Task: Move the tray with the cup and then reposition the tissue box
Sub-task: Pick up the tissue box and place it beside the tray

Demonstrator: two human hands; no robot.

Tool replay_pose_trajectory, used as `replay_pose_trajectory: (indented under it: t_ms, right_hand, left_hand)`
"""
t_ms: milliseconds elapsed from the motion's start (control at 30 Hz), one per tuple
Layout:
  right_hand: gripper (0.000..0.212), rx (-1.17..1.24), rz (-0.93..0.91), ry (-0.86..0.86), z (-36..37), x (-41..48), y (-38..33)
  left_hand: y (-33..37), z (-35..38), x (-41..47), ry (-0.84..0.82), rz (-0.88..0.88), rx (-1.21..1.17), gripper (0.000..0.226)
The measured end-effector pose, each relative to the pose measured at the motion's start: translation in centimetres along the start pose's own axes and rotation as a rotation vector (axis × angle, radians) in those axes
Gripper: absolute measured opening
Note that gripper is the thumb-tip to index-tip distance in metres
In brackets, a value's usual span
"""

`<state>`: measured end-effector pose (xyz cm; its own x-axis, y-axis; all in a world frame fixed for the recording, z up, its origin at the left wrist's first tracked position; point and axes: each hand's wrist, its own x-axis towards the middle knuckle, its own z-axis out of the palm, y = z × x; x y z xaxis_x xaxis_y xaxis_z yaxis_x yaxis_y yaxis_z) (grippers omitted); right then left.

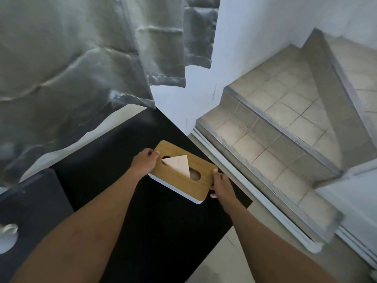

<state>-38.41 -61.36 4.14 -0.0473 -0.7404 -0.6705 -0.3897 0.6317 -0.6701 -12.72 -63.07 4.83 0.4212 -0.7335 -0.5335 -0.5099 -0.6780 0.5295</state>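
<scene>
Black table (126, 180) near tiled steps (285, 111); left hand (145, 162), right hand (221, 183) grip tissue box (183, 176) ends.

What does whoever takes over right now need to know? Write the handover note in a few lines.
Left hand: gripping the far-left end of the tissue box.
Right hand: gripping the near-right end.
Tissue box: wooden lid, one tissue sticking up, over the far right corner of the black table; cannot tell if lifted or resting.
Tray with cup: at the left edge of view, seemingly already moved.
Left: set the box in its new spot and release both hands.
</scene>
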Motion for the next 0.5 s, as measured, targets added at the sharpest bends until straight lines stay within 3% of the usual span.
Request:
replay_pose_trajectory:
  t_ms: [300, 500]
  right_hand:
    - [0.067, 0.406, 0.176, -0.112, 1.2, 1.1, 1.6]
    - [0.068, 0.425, 0.176, -0.121, 1.8, 1.3, 1.1]
  left_hand:
    - [0.5, 1.1, 0.1, -0.02, -0.05, -0.055, 0.057]
    - [0.6, 1.1, -0.2, -0.052, -0.093, -0.084, 0.051]
